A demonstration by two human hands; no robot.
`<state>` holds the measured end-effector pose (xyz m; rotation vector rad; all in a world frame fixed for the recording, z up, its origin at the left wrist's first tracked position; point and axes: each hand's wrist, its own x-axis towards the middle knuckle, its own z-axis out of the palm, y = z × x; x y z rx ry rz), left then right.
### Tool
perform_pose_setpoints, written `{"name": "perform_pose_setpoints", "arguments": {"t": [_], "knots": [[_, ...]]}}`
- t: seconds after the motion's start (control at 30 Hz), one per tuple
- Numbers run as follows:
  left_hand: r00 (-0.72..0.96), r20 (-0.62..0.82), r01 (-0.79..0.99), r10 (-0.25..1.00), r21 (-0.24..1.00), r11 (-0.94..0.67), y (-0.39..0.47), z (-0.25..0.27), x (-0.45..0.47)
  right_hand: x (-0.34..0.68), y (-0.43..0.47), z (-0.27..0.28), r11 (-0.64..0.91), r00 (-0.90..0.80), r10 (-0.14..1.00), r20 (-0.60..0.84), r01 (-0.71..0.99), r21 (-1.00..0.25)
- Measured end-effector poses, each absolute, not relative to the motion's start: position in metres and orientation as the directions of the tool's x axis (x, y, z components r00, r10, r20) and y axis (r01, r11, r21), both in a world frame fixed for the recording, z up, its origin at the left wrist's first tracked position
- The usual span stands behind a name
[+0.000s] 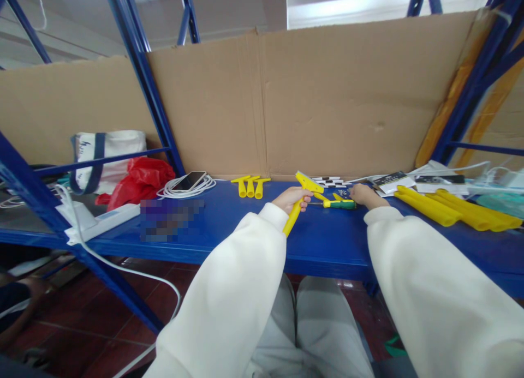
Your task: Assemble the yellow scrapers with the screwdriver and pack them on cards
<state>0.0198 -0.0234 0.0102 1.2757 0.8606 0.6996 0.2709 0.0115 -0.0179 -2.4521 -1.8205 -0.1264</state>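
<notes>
My left hand [293, 199] is closed around the handle of a yellow scraper [291, 219], whose wide flat head points up and to the right. My right hand [364, 196] rests low over the blue shelf top, its fingers curled together beside some tiny pieces; what they pinch, if anything, is too small to make out. Between the hands lies a screwdriver [343, 204] with a green and yellow handle, and a small yellow part [338, 197] is just behind it. Several black and white blade packs [328, 181] lie beyond, by the cardboard.
Three yellow scraper heads [250, 187] stand left of centre. Several yellow tube handles [454, 209] and small black and white boxes [392, 183] are at right. A phone [190, 180] sits on a coiled white cable, near a red bag [141, 177] and a power strip [104, 223]. Cardboard [327, 105] walls the back.
</notes>
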Motion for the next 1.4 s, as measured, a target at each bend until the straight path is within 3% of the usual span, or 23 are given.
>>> {"name": "perform_pose_setpoints", "arguments": {"t": [0.67,0.87,1.07,1.27,1.4], "knots": [[0.509,-0.15,0.006,0.848,0.985,0.171,-0.02,0.007,0.02,0.272,0.007,-0.017,-0.255,0.261,0.95,0.17,0.965,-0.055],[0.501,-0.15,0.01,0.852,0.986,0.167,-0.021,0.008,0.02,0.262,0.0,-0.009,-0.227,0.249,0.946,0.208,0.966,-0.126],[0.463,-0.168,0.032,0.87,0.984,0.173,-0.023,0.01,0.02,0.243,0.002,-0.001,-0.048,0.144,0.929,0.341,0.96,-0.275],[0.438,-0.168,0.031,0.883,0.985,0.172,-0.025,0.011,0.02,0.247,0.005,-0.008,-0.066,0.125,0.945,0.301,0.978,-0.198],[0.44,-0.17,0.038,0.882,0.985,0.171,-0.025,0.011,0.02,0.249,0.002,-0.008,-0.008,0.07,0.96,0.27,0.975,-0.223]]}}
